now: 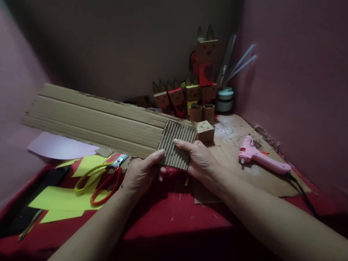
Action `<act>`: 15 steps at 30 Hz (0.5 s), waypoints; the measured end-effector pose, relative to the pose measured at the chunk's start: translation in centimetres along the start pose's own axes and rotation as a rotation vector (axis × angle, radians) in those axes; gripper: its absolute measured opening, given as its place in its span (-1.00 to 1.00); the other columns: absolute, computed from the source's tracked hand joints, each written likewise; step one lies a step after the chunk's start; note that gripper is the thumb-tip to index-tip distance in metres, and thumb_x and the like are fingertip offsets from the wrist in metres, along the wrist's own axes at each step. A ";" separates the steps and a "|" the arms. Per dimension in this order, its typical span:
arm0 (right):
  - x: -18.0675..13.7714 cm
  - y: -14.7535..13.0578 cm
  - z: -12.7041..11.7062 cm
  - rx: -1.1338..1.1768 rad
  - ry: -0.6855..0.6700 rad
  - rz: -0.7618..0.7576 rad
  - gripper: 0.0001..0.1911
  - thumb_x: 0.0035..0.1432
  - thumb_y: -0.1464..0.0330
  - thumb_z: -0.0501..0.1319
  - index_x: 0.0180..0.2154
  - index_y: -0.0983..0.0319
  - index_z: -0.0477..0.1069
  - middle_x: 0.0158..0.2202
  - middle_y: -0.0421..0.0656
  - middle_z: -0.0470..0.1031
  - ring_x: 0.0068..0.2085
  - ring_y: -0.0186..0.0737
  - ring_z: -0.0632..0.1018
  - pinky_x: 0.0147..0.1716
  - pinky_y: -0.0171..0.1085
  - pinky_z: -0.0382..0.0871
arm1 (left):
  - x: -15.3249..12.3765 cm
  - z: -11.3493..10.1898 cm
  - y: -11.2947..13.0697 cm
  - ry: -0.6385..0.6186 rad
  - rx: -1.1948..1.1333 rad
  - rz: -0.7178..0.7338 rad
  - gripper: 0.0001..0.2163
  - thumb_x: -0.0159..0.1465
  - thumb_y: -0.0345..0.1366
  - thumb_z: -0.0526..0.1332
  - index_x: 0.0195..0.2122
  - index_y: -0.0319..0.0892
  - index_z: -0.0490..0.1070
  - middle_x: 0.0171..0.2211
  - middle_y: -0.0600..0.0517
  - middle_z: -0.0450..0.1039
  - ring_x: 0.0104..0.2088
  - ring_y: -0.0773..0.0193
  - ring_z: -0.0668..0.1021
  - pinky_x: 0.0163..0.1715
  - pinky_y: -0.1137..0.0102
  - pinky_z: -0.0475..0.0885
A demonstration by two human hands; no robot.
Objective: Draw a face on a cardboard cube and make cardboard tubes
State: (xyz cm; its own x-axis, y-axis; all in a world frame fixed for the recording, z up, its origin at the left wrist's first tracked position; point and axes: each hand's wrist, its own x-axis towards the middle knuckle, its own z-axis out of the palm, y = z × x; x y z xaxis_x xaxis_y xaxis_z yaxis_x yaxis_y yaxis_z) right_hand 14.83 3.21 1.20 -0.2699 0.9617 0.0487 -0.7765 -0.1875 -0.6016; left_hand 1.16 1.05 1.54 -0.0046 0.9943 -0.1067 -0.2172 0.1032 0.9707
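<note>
A long strip of corrugated cardboard [97, 122] is held up over the red table, reaching out to the left. Its right end shows bare ribbed fluting [177, 141] where the top layer is gone. My left hand [142, 173] pinches the lower edge of the strip from below. Over on the right end, my right hand [200, 160] grips the ribbed part, its fingers lying across it.
Yellow-and-red scissors [102, 179] lie on yellow paper [63, 201] at the left. A pink glue gun [262, 158] rests on a cardboard sheet [258, 177] at the right. Cardboard animal figures [196, 86], small tubes, a block [205, 131] and a jar [224, 99] fill the back corner.
</note>
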 end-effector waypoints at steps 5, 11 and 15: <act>0.0 -0.4 0.0 0.006 0.089 0.013 -0.87 -0.07 0.56 0.30 -0.40 0.29 0.45 -0.50 -0.22 0.52 -0.45 -0.25 0.54 -0.24 -0.12 0.50 | -0.9 -0.9 0.7 -0.041 0.155 -0.026 -0.64 0.03 -0.03 0.35 -0.55 -0.28 0.43 -0.71 0.02 0.40 -0.74 0.35 0.37 -0.71 0.44 0.27; 0.1 -1.2 0.3 0.054 0.181 0.073 -0.88 -0.04 0.58 0.29 -0.40 0.29 0.46 -0.48 -0.17 0.55 -0.38 -0.22 0.56 -0.19 -0.12 0.50 | -1.6 -9.2 4.1 0.269 1.129 0.286 -0.70 0.10 -0.13 0.17 -0.24 -0.21 0.46 -0.33 -0.07 0.53 -0.37 0.15 0.52 -0.36 0.34 0.38; -0.2 -1.2 0.6 0.077 0.198 0.103 -0.83 -0.06 0.60 0.28 -0.37 0.28 0.47 -0.45 -0.17 0.56 -0.34 -0.20 0.58 -0.17 -0.11 0.50 | -1.1 -13.5 4.3 0.197 1.695 0.203 -0.78 0.11 -0.15 0.14 -0.34 -0.18 0.44 -0.39 -0.12 0.50 -0.28 0.00 0.54 -0.30 0.28 0.35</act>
State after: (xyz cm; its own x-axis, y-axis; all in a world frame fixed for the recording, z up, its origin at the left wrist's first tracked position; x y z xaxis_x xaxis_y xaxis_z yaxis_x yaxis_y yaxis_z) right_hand 15.46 3.13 2.38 -0.2388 0.9559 -0.1711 -0.7937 -0.2937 -0.5328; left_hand -12.96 0.02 2.88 -0.0380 0.9894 0.1400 0.9961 0.0263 0.0841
